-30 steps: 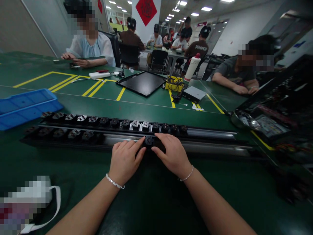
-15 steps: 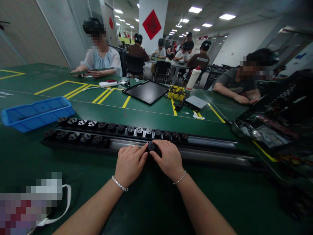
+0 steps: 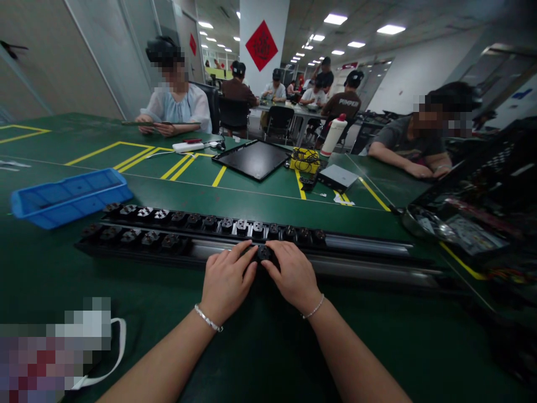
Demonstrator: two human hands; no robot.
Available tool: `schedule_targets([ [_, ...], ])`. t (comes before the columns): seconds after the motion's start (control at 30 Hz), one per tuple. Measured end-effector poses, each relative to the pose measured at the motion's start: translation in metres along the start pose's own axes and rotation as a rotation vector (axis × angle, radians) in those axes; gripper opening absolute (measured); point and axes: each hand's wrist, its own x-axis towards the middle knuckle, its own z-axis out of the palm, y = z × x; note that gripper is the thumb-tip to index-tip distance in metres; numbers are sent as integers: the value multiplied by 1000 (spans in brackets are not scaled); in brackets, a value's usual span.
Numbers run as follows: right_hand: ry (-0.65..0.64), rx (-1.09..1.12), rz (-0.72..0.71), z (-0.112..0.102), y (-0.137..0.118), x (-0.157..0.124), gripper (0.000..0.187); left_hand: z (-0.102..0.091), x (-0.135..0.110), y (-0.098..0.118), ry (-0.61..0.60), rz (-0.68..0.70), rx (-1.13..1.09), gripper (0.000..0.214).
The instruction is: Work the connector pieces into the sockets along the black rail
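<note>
Two long black rails [image 3: 352, 267] lie side by side in front of me, with several small black plug-like modules [image 3: 171, 242] seated along their left parts. On the nearer rail, a round black socket module [image 3: 264, 253] sits between my hands. My right hand [image 3: 292, 272] has its thumb and forefinger curled about the module's right side. From the left, my left hand [image 3: 229, 278] rests over the same rail, fingers spread, its forefinger tip close beside the module. Whether that tip touches it, I cannot tell. The module's underside is hidden.
A blue plastic bin [image 3: 71, 198] stands at the left. Beyond the rails lie a black panel [image 3: 254, 159], a yellow holder with cables [image 3: 305, 161], a grey box [image 3: 338, 177] and a white bottle [image 3: 333, 136]. An open computer case [image 3: 474, 224] is at the right. Co-workers sit across the table.
The camera view has shifted slightly, so everything appears a little further right. My left forefinger has drawn back slightly from the module; my right hand stays around it.
</note>
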Motion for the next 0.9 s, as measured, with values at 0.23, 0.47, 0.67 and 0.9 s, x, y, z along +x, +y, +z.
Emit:
schedule_targets([
  [0.23, -5, -17, 3, 0, 0, -1, 28, -2, 1, 1, -8, 8, 6, 32],
  [0.47, 3, -23, 1, 1, 2, -2, 29, -2, 2, 2, 10, 4, 0, 32],
  [0.67, -10, -16, 11, 1, 4, -3, 29, -1, 1, 2, -11, -5, 2, 32],
  [0.9, -23, -3, 24, -1, 1, -2, 29, -1, 1, 2, 0, -15, -7, 32],
])
